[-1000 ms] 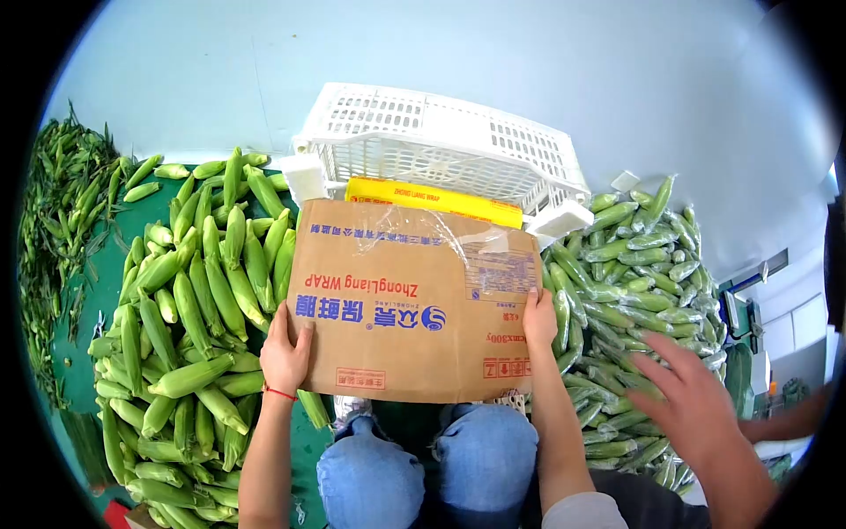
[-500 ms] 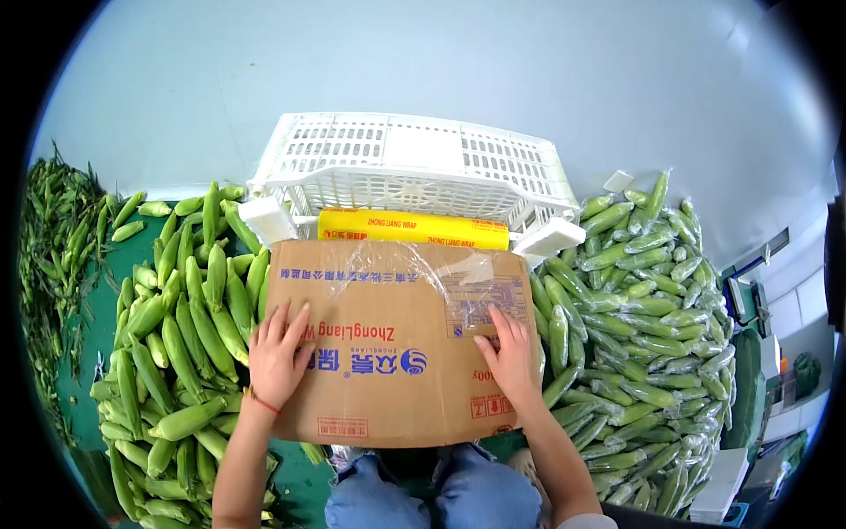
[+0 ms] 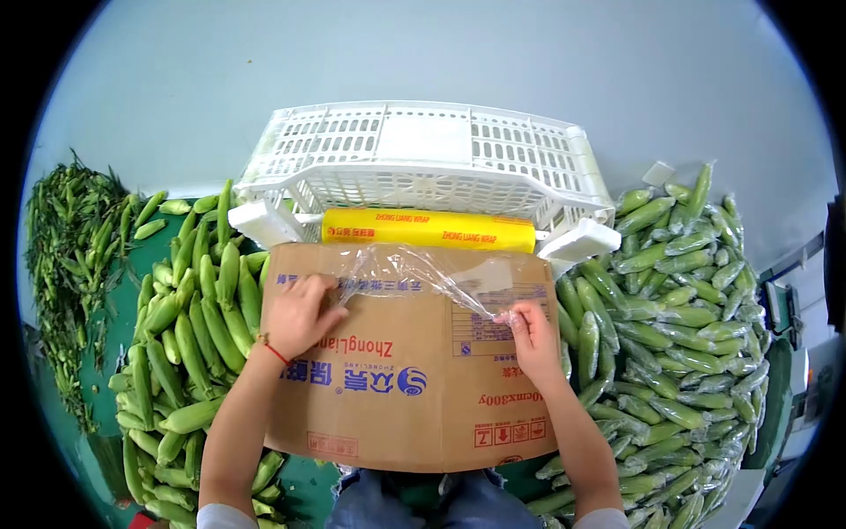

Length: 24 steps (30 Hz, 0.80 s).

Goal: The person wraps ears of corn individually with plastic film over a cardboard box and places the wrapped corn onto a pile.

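Observation:
A clear sheet of plastic wrap point(image 3: 401, 264) comes off a yellow roll point(image 3: 427, 229) and lies loosely over the far part of a flat cardboard box point(image 3: 388, 423). My right hand point(image 3: 532, 335) pinches a corner of the wrap, drawing its edge into a slanting, gathered line. At the wrap's left edge, my left hand point(image 3: 302, 316) is curled with fingers bent and thumb close to the film. Its fingertips are partly hidden, but it appears to grip the film. Both hands are above the cardboard.
A white plastic crate point(image 3: 423, 141) stands behind the roll, with white blocks point(image 3: 582, 242) at the roll's ends. Unwrapped corn point(image 3: 189, 344) is heaped on the left, film-wrapped corn point(image 3: 679, 353) on the right. Stripped husks point(image 3: 75, 229) lie far left on the green surface point(image 3: 304, 494).
Both hands were lying flat with fingers spread on the cardboard. They have moved up toward the wrap and curled; the right now holds its corner, pulling the film's edge taut.

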Tool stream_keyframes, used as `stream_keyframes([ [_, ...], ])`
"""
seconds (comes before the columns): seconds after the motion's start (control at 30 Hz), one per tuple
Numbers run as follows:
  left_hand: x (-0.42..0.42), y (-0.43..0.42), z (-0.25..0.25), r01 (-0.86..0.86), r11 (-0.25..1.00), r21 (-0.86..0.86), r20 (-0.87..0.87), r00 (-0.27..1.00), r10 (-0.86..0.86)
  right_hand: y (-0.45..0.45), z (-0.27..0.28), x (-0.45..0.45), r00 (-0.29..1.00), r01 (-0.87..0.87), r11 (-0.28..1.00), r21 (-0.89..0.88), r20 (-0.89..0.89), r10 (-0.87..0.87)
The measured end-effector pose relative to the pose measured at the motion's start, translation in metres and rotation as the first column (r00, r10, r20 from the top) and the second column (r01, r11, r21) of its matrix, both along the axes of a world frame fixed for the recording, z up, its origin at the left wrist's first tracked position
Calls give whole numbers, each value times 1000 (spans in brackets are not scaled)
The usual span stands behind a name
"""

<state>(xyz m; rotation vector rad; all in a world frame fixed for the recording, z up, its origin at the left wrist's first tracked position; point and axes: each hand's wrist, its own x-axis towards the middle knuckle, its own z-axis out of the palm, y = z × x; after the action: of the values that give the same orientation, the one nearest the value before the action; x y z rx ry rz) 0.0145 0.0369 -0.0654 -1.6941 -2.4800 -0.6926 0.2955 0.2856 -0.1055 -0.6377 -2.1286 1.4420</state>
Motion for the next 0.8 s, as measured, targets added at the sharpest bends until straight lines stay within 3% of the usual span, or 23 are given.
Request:
stream_keyframes([
  [0.17, -6, 19, -11, 18, 993, 119, -201, 980, 6, -14, 9, 6, 999, -20, 999, -29, -49, 18],
  [0.27, 13, 5, -7, -56, 979, 195, 350, 936, -16, -17, 20, 27, 998, 19, 1000, -3, -56, -19],
  [0.3, 27, -11, 11, -83, 973, 214, 382, 924, -5, -21, 26, 41, 998, 44, 999, -7, -39, -44],
  [0.37, 43, -55, 31, -68, 989, 129, 170, 984, 46, -30, 39, 74, 998, 69, 997, 25, 15, -69],
  [0.4, 49, -81, 31, 15, 993, 119, 114, 993, -28, -39, 43, 92, 996, 59, 996, 63, 58, -62],
  [0.47, 66, -124, 30, 250, 964, 92, 3, 968, -251, -69, 37, 125, 998, 50, 991, -128, 50, -44],
  [0.53, 97, -157, 27, 307, 951, -33, 76, 950, -304, -86, 36, 155, 959, -88, 996, -25, 268, 92],
  [0.6, 121, -172, 23, 292, 954, -70, 157, 947, -279, -101, 44, 158, 936, -111, 991, -70, 329, 128],
  [0.63, 119, -173, 29, 169, 985, 17, 181, 969, -169, -103, 47, 157, 923, -118, 989, -92, 356, 143],
  [0.7, 90, -174, 17, -127, 978, 163, 198, 976, 94, -63, 39, 153, 961, 77, 997, 8, 264, -77],
  [0.77, 30, -177, -8, -537, 840, 76, 597, 699, 393, -16, 38, 141, 930, 300, 954, 10, 218, -295],
  [0.8, -8, -169, -23, -608, 792, 49, 646, 624, 439, 15, 30, 127, 938, 339, 939, -59, 103, -332],
])
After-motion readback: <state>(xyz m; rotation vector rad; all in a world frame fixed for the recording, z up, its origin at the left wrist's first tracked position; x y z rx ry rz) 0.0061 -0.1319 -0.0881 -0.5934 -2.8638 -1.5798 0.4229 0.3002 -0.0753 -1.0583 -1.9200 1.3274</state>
